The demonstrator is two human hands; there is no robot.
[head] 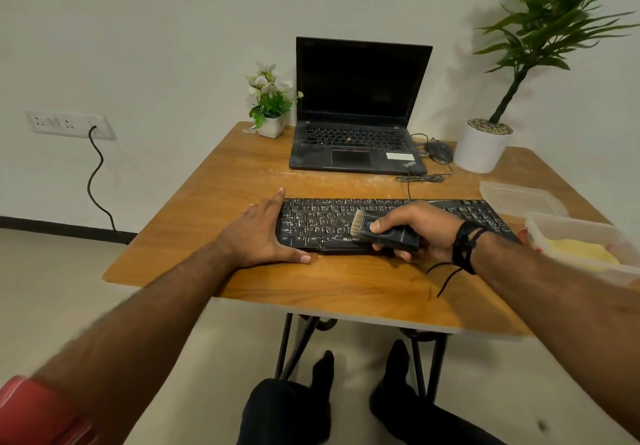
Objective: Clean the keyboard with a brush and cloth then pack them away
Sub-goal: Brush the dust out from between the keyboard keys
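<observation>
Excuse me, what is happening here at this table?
A person is cleaning a black keyboard on a wooden table. The right hand grips a small brush with its bristles on the keys. The left hand lies open against the keyboard's left end, steadying it. A clear container with something yellow inside stands at the right, its lid beside it.

- Soft, even indoor light is filling the room, moderately bright and slightly warm.
- The tall plant (540,28) is casting a faint shadow on the white wall (138,28) behind it.
- The wooden table (242,174) is showing a mild sheen, without harsh glare.
- Wide-angle distortion is bending straight lines toward the edges.
- The near forearms and the red sleeve (31,410) at the lower left corner are appearing blurred; the centre is staying sharp.
</observation>
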